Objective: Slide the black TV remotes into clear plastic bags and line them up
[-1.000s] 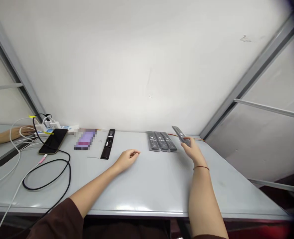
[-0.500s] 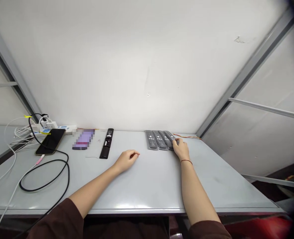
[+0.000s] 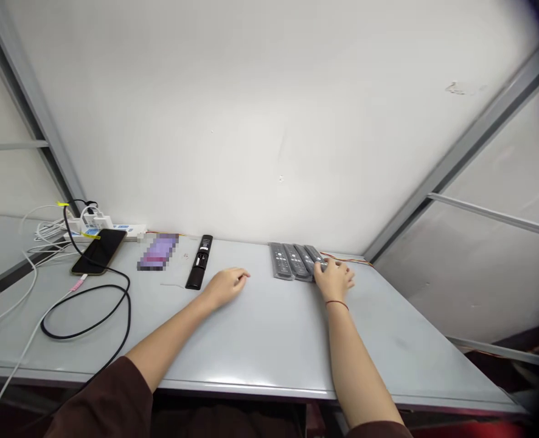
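Observation:
Several grey remotes (image 3: 292,261) lie side by side in a row at the back of the grey table (image 3: 269,340). My right hand (image 3: 336,280) rests at the row's right end, thumb on the near end of the rightmost remote, fingers spread and holding nothing. My left hand (image 3: 226,285) lies palm down on the table with loosely bent fingers, empty. It is just right of a black remote (image 3: 199,271) and does not touch it.
A dark phone (image 3: 98,250) lies at the back left, plugged into a black cable (image 3: 87,307) that loops over the table. A power strip (image 3: 103,230) with chargers and white cables sits behind it. A blurred purple item (image 3: 157,252) lies beside the phone. Thin red wires (image 3: 351,261) run along the wall.
My right hand carried a grey remote in from the right, laid it at the right end of the row and has loosened on it. Another person's hand at far left is gone.

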The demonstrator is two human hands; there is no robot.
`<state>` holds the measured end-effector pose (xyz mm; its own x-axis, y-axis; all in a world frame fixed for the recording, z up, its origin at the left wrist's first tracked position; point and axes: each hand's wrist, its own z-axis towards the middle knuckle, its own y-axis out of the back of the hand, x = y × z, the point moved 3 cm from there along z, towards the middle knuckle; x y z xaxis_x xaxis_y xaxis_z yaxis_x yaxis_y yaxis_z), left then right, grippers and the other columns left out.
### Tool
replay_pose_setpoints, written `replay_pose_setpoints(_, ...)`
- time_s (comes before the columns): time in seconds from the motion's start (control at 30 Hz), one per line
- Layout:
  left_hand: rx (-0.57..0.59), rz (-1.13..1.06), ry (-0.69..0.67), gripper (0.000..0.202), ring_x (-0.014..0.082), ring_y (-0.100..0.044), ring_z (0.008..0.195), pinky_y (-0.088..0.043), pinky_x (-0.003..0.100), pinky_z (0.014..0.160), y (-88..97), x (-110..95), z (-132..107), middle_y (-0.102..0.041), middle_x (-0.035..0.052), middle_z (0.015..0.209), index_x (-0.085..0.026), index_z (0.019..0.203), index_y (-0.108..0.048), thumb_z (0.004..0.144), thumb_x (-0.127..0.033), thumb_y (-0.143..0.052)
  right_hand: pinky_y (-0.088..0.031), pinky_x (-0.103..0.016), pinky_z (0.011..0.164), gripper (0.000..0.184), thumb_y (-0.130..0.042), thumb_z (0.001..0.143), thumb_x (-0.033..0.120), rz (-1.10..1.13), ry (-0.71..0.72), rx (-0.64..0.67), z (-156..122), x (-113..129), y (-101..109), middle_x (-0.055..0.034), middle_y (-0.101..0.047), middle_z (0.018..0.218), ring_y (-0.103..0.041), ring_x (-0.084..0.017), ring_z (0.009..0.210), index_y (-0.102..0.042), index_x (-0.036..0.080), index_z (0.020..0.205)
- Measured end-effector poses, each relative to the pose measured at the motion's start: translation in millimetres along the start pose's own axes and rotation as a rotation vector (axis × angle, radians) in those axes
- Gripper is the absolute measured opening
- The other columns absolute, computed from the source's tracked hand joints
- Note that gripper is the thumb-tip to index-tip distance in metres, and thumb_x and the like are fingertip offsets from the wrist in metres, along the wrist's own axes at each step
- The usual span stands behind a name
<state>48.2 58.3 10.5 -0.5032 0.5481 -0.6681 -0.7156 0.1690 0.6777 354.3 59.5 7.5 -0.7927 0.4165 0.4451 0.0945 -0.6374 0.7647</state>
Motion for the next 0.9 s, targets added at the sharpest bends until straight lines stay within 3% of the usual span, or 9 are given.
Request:
replay_pose_setpoints(0.1,-0.137,0.231,0.106,0.031,0.022,-0.057,0.099,-0.04,0.032,0.091,24.1,18,4,-0.066,0.0079,0.106,-0.019,0.104,-0.066,0.088,-0.021,-0.039,-0.034,-0.05,0.087,0.03,-0.046,0.081,0.029,0.075,0.216,-0.034,-11,31,3,-0.0198,-0.054,0.114,-0.04,-0.035,0.111,-0.064,0.014,0.1)
replay_pose_setpoints(0.17,-0.243,0.379,0.225,0.033,0.0244,-0.053,0.106,-0.037,0.034,0.096,41.2,32,5,-0.064,0.0107,0.109,-0.018,0.108,-0.064,0.088,-0.019,-0.038,-0.037,-0.044,0.087,0.025,-0.046,0.082,0.028,0.122,0.365,0.016,-25,58,1,-0.0142,-0.059,0.106,-0.046,-0.03,0.105,-0.065,0.016,0.093)
replay_pose_setpoints(0.27,-0.302,0.475,0.38,0.036,0.0267,-0.053,0.106,-0.038,0.036,0.095,60.7,53,4,-0.062,0.0145,0.11,-0.014,0.112,-0.062,0.088,-0.015,-0.036,-0.04,-0.039,0.086,0.023,-0.043,0.086,0.024,0.236,0.713,0.195,-63,105,-4,-0.0123,-0.063,0.096,-0.053,-0.025,0.093,-0.064,0.016,0.089)
replay_pose_setpoints(0.33,-0.307,0.483,0.435,0.037,0.0269,-0.055,0.105,-0.038,0.036,0.093,68.8,62,4,-0.062,0.0155,0.109,-0.013,0.112,-0.062,0.088,-0.014,-0.034,-0.041,-0.039,0.084,0.023,-0.042,0.087,0.024,0.293,0.928,0.343,-98,137,-7,-0.0116,-0.063,0.097,-0.054,-0.025,0.093,-0.062,0.016,0.097)
replay_pose_setpoints(0.43,-0.287,0.446,0.469,0.036,0.0266,-0.056,0.106,-0.038,0.035,0.093,74.4,72,4,-0.063,0.0169,0.109,-0.011,0.109,-0.063,0.087,-0.012,-0.034,-0.043,-0.036,0.085,0.034,-0.052,0.084,0.036,0.318,1.094,0.476,-144,177,-11,-0.0104,-0.06,0.11,-0.055,-0.024,0.097,-0.056,0.018,0.112)
replay_pose_setpoints(0.53,-0.249,0.39,0.456,0.035,0.0258,-0.058,0.103,-0.04,0.033,0.091,75.6,76,4,-0.065,0.0177,0.107,-0.009,0.107,-0.064,0.088,-0.012,-0.035,-0.044,-0.039,0.085,0.06,-0.059,0.078,0.048,0.331,1.132,0.553,-169,210,-16,-0.0151,-0.051,0.124,-0.052,-0.028,0.105,-0.045,0.015,0.125)
replay_pose_setpoints(0.73,-0.251,0.345,0.456,0.036,0.0246,-0.061,0.099,-0.042,0.032,0.087,78.8,78,4,-0.067,0.0163,0.106,-0.011,0.109,-0.063,0.088,-0.015,-0.035,-0.045,-0.04,0.08,0.041,-0.061,0.077,0.044,0.261,1.167,0.572,-170,234,-26,-0.0132,-0.058,0.105,-0.054,-0.028,0.095,-0.055,0.015,0.106)
replay_pose_setpoints(0.9,-0.25,0.319,0.365,0.035,0.0227,-0.062,0.097,-0.042,0.03,0.087,78.8,71,6,-0.069,0.0115,0.101,-0.016,0.103,-0.065,0.089,-0.02,-0.034,-0.045,-0.039,0.08,0.041,-0.059,0.08,0.041,0.284,1.252,0.574,-168,232,-26,-0.0132,-0.058,0.109,-0.054,-0.027,0.095,-0.053,0.015,0.111)
